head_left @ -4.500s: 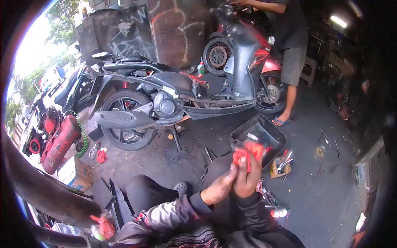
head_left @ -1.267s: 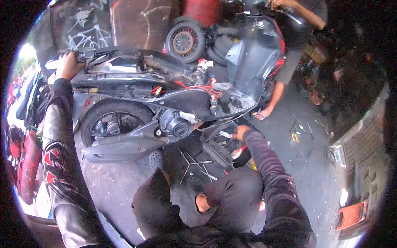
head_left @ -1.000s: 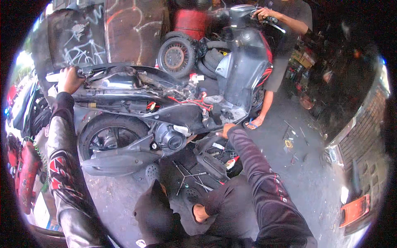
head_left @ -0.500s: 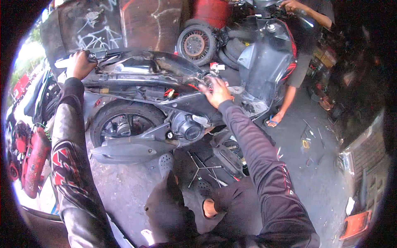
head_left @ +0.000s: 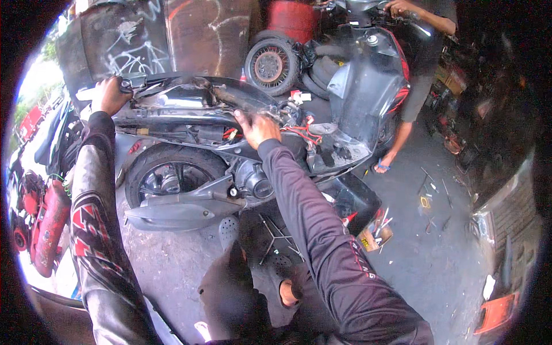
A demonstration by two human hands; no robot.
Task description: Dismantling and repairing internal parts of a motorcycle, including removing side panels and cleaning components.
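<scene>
You have the stripped scooter (head_left: 290,146) side-on in front of you, rear end to your left and front shield to your right, with no seat on its upper frame. The step in hand looks like steadying and handling the scooter by its body, and from here the next move seems to call for a sure hold at the rear before the other hand bears any load. Your left hand (head_left: 111,96) is clenched around the rear grab rail (head_left: 86,94), knuckles up, with that arm stretched long and nearly straight up the left side. Your right hand (head_left: 260,129) lies against the mid-body, below the open frame and just left of the red wires (head_left: 307,137); its thumb points up and leftward, its back is toward you, and the fingers are hidden, so you cannot tell whether they grasp an edge or only press on it. The right forearm slants inward from the lower right, passing over the floor beside the engine cover (head_left: 261,183). A co-worker's hand (head_left: 399,8) is at the handlebar. Near your shoes, a spoked wrench (head_left: 273,234) lies on the floor, left of the black tub (head_left: 359,198).
</scene>
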